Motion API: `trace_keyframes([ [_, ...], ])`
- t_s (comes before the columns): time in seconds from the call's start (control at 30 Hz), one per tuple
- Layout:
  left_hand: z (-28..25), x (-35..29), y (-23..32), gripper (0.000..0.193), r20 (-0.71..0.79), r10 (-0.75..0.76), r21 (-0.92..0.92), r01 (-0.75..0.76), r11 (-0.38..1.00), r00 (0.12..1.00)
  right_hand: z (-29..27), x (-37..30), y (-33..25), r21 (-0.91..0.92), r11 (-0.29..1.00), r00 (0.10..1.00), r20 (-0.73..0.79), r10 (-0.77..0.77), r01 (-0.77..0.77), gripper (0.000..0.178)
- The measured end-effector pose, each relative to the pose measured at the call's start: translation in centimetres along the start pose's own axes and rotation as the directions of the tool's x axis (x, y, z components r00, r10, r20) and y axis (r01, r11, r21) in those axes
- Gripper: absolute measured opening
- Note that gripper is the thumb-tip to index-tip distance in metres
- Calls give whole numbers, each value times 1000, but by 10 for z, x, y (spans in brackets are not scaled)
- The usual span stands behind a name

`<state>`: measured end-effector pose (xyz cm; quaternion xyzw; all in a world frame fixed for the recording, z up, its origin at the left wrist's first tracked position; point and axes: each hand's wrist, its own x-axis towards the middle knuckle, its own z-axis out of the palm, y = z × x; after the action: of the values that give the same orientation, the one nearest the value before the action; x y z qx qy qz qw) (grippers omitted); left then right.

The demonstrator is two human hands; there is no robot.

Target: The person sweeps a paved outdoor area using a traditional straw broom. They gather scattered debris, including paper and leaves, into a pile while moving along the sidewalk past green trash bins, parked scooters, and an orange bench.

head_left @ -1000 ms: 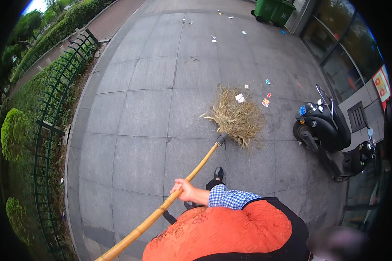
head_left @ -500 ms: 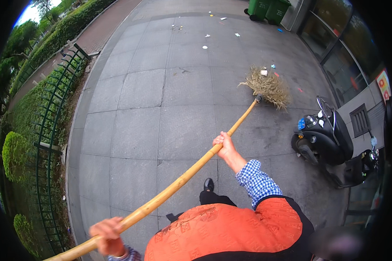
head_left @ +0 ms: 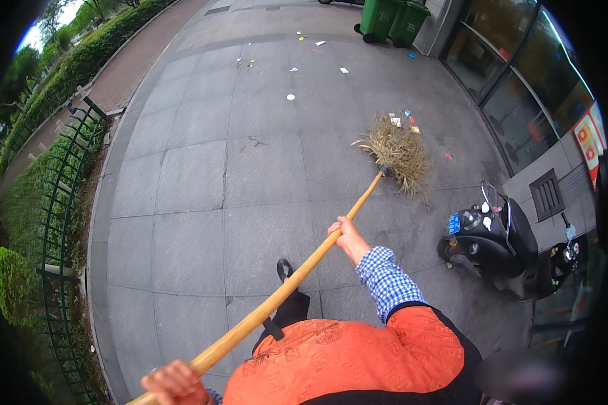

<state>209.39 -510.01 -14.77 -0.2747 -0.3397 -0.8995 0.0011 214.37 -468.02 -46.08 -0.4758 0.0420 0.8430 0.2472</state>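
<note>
R hand: fist (head_left: 344, 233) at ctr of frame, closed firmly round the upper-mid pole, thumb side up.
L hand: at btm left (head_left: 174, 383), fingers curled over the pole's near end, a bit blurred; exact tightness couldn't tell.
Broom: bamboo-poled (head_left: 270, 299), ran diag. from btm left to right of ctr.
Bristle head: dry, straw-coloured brush (head_left: 400, 156), fanned out on the paving (head_left: 182, 250), right of upper ctr.
Litter by bristles: white paper pc (head_left: 395, 121) & red/yellow wrapper (head_left: 415, 129) at the far edge; contact unclear. Pink scrap (head_left: 448, 156) lay near, to the right.
Litter farther off: white round pc (head_left: 290, 97) w/ small scraps, upper ctr.
Scooter: black (head_left: 493, 236), parked mid-right, beside the wall.
Bins: two green ones (head_left: 378, 19), side by side, top right of ctr.
Fence: green metal (head_left: 61, 189), down left side, hedge behind.
Clothing: orange vest (head_left: 344, 354), blue/white checked sleeve (head_left: 390, 282), btm ctr.
</note>
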Motion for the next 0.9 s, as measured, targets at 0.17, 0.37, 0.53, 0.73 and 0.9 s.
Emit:
trace_keyframes([
  [0.17, 14, 70, -128, 27, 429, -188, 68, 175, 982, 884, 58, 32, -94, 30, 983, 982, 44, -182, 181, 25],
  [0.37, 51, 234, -127, 35, 625, 40, -210, 119, 970, 780, 160, -11, -58, 207, 975, 965, 261, 26, -82, 29],
  [0.53, 113, 283, -197, 34, 565, 294, -587, 126, 800, 771, 179, 29, -71, 179, 972, 960, 261, 104, -155, 31],
  [0.73, 136, 265, -317, 31, 621, -33, -183, 187, 965, 783, 212, 136, -218, 174, 982, 983, 181, 40, -72, 29],
  [0.9, 179, 259, -452, 29, 417, -254, -15, 286, 958, 873, 239, 226, -365, 183, 981, 983, 154, -99, 70, 28],
])
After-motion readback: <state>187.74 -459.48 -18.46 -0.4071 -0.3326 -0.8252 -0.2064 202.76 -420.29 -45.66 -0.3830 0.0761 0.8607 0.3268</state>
